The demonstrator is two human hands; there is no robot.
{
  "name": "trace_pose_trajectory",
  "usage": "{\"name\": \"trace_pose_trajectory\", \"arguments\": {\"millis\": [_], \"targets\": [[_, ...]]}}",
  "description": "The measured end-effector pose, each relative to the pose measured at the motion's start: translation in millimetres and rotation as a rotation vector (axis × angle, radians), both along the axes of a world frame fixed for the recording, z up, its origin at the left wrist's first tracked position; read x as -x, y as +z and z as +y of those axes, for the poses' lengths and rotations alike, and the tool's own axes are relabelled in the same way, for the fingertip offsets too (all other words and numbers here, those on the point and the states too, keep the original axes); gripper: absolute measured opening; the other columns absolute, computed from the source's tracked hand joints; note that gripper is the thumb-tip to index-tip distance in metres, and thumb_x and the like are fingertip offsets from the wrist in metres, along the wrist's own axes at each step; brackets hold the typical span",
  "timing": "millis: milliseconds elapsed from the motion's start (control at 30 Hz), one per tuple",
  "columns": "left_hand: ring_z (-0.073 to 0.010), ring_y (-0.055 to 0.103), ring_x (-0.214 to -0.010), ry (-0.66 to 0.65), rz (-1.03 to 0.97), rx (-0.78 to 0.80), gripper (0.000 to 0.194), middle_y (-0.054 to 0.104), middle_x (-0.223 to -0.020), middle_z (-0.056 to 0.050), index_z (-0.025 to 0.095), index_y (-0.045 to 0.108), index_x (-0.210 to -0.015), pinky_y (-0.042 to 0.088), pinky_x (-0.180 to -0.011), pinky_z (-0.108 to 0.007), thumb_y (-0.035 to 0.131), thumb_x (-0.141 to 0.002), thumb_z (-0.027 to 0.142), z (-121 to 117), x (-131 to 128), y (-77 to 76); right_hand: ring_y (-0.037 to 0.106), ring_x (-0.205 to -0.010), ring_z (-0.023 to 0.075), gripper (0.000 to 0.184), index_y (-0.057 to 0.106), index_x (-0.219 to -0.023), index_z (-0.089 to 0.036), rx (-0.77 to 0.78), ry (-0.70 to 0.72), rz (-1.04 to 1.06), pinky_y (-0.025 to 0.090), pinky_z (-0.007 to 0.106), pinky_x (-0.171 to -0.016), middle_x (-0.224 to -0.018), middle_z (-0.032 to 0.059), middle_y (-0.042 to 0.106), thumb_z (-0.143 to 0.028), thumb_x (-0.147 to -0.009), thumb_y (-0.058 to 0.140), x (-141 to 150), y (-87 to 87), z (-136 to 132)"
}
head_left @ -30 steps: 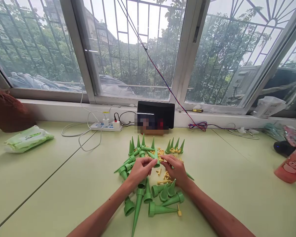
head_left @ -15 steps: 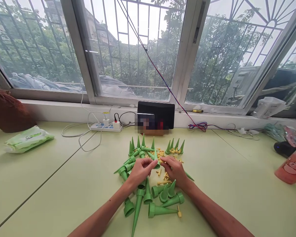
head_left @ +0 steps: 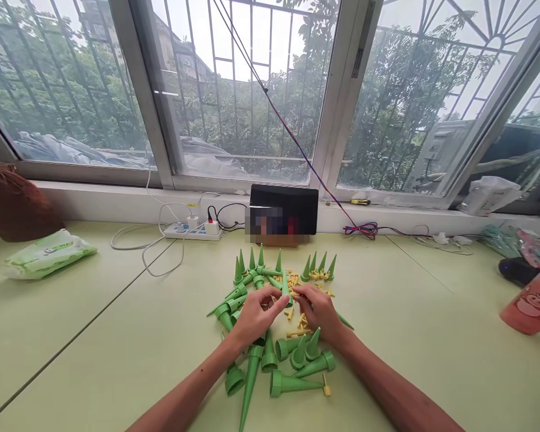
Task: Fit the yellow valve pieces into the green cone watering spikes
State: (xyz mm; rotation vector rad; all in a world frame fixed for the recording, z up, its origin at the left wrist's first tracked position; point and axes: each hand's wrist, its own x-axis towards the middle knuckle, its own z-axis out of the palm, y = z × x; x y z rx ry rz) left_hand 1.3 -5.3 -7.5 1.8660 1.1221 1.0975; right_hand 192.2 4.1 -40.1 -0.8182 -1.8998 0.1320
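Over the middle of a heap of parts, my left hand (head_left: 257, 313) pinches a green plastic watering spike (head_left: 285, 285) near its wide collar, pointed end up. My right hand (head_left: 319, 309) grips a small yellow valve peg (head_left: 294, 294) against the side of that spike; the fingers partly cover it, so how deep it sits is not visible. Loose yellow pegs (head_left: 299, 332) lie between and behind the hands. More green spikes (head_left: 252, 381) lie around my left hand and in front. A row of upright spikes (head_left: 323, 264) stands behind my right hand, with yellow pegs among them.
A dark tablet (head_left: 292, 207) leans at the back by the window sill. Left of it are a white power strip (head_left: 193, 231) and loose cables. A green wipes pack (head_left: 49, 255) lies far left; a red cup (head_left: 528, 303) stands far right on the pale green table (head_left: 414, 336).
The spike in my left hand has tilted slightly and sits a touch lower. My right hand stays beside it with the yellow peg.
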Motion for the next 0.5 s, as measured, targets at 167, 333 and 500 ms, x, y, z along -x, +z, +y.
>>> {"name": "trace_pose_trajectory", "arguments": {"millis": [167,333,500], "targets": [[-0.0131,0.054,-0.065,0.001,-0.016,-0.033,0.034,0.061,-0.083,-0.004,0.016,0.068,-0.093,0.046,-0.054,-0.022,0.061,-0.086,0.049,-1.0,-0.5,-2.8,0.064,-0.072,0.0183,0.019,0.065,-0.102,-0.018,0.024,0.003,0.012,0.052,0.029,-0.065,-0.082,0.0063,0.067,-0.024,-0.100,0.048,0.4,-0.4,-0.5],[-0.0140,0.058,-0.070,-0.012,-0.031,-0.033,0.040,0.062,-0.098,-0.007,0.016,0.068,-0.108,0.051,-0.057,-0.023,0.061,-0.086,0.049,-1.0,-0.6,-4.2,0.062,-0.072,0.0181,0.018,0.064,-0.100,-0.019,0.054,0.002,-0.002,0.051,0.029,-0.065,-0.081,0.0056,0.065,-0.023,-0.100,0.047,0.5,-0.8,-0.6],[-0.0141,0.059,-0.072,-0.053,-0.026,-0.034,0.040,0.061,-0.102,-0.008,0.017,0.068,-0.114,0.053,-0.059,-0.024,0.061,-0.088,0.047,-0.8,0.9,-2.4,0.060,-0.071,0.0178,0.019,0.063,-0.096,-0.019,0.086,0.013,-0.009,0.049,0.028,-0.064,-0.080,0.0053,0.063,-0.023,-0.101,0.045,0.8,1.4,-2.4]]}}
